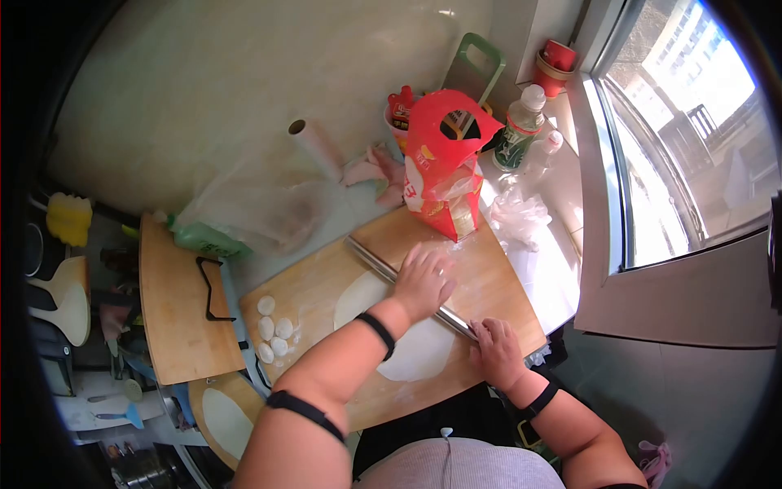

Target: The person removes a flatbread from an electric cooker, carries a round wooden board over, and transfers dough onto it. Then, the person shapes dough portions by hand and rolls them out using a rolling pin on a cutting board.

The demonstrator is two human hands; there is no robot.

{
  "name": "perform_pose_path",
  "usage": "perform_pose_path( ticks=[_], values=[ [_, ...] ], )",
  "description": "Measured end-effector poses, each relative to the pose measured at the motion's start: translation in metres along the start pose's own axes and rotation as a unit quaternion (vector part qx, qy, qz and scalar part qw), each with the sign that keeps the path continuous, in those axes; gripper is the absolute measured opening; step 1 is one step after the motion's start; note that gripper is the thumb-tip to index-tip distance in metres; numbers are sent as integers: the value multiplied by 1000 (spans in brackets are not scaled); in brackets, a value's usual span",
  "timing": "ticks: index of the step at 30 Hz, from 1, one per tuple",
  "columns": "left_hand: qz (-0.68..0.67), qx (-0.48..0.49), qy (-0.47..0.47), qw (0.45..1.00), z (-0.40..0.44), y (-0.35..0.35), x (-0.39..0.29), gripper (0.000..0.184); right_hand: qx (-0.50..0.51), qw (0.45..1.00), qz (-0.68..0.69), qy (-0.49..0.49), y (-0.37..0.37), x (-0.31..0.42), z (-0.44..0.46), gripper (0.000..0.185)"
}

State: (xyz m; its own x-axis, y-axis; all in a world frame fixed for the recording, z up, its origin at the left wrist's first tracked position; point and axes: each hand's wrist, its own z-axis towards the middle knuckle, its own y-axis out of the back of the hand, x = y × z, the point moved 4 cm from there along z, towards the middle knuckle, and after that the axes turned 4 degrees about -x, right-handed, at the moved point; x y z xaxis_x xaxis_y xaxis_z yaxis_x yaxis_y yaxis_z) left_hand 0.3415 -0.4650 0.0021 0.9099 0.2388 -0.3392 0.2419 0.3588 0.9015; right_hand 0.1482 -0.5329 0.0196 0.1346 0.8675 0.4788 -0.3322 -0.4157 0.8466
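A thin white sheet of dough [415,354] lies flat on a wooden board [497,285]. Across it runs a metal rolling pin [372,259], slanting from upper left to lower right. My left hand [423,281] rests on top of the pin near its middle, fingers spread. My right hand [495,350] has its fingers curled round the pin's lower right end. Several small round dough pieces [266,328] sit at the left side of the board, beside traces of flour.
Behind the board stand a red flour bag [446,163], a paper roll [316,149] and a bottle [519,130]. A second wooden board [175,310] and a round board with a dough sheet [226,420] are at left. A window frame [599,179] borders the right.
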Motion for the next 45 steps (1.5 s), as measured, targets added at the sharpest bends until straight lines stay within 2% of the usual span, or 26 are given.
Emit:
perform_pose_path(
  ticks=[5, 7, 9, 11, 12, 15, 17, 19, 21, 23, 24, 26, 28, 30, 31, 32, 36, 38, 42, 44, 45],
  values=[
    [48, 70, -8, 996, -23, 2, -7, 61, 21, 1000, 22, 6, -1, -2, -5, 55],
    [51, 36, 22, 998, -2, -3, -8, 57, 21, 1000, 17, 0, -1, -7, -2, 56],
    [27, 29, 35, 999, 25, -10, -5, 53, 3, 999, -20, -47, 1, -19, 7, 57],
    [4, 22, 48, 999, 41, -17, -7, 49, -18, 998, -35, -42, 2, -28, 17, 55],
    [1, -18, 42, 999, 44, -19, -8, 45, -2, 998, -45, -40, -5, -37, 20, 52],
    [-4, -146, 6, 989, 25, -12, -26, 33, 30, 998, -50, -19, -9, -52, 32, 45],
    [-86, -118, 17, 989, -8, 10, -43, 30, 65, 997, -25, -26, -2, -51, 36, 43],
    [-78, -74, 58, 993, -59, 19, -50, 25, 65, 997, -4, -29, 10, -47, 37, 41],
    [-153, -8, 145, 977, -114, 28, -38, 23, 54, 995, 50, -65, 21, -47, 32, 40],
    [-96, 10, 312, 945, -159, 49, -21, 25, 29, 996, 57, -54, 25, -45, 26, 33],
    [-95, 7, 316, 944, -177, 57, -11, 25, 31, 995, 60, -73, 20, -50, 19, 27],
    [-84, 33, 474, 876, -218, 60, 11, 26, 37, 993, 63, -88, 16, -45, 18, 22],
    [-96, 14, 502, 859, -223, 61, 13, 27, 123, 974, 22, -189, 7, -37, 27, 24],
    [-107, -4, 532, 840, -224, 62, 13, 27, 138, 971, 18, -196, -7, -26, 42, 27],
    [-118, 21, 541, 833, -219, 58, 11, 27, 146, 967, 14, -210, -15, -23, 48, 30],
    [-130, 46, 547, 825, -215, 55, 10, 27, 148, 968, 12, -205, -22, -20, 55, 30],
    [-142, 27, 550, 822, -214, 46, 10, 26, 142, 970, 2, -196, -41, -8, 69, 29],
    [-111, 44, 527, 842, -215, 41, 12, 24, 133, 972, -7, -191, -46, -4, 69, 28],
    [-118, 37, 547, 828, -211, 39, 7, 26, 126, 977, -11, -171, -55, -3, 66, 25],
    [-183, -81, 545, 814, -211, 42, 0, 24, 119, 980, -15, -161, -57, -6, 60, 23],
    [-184, -82, 546, 814, -213, 32, -1, 24, 103, 985, -3, -140, -55, -6, 57, 22]
  ],
)
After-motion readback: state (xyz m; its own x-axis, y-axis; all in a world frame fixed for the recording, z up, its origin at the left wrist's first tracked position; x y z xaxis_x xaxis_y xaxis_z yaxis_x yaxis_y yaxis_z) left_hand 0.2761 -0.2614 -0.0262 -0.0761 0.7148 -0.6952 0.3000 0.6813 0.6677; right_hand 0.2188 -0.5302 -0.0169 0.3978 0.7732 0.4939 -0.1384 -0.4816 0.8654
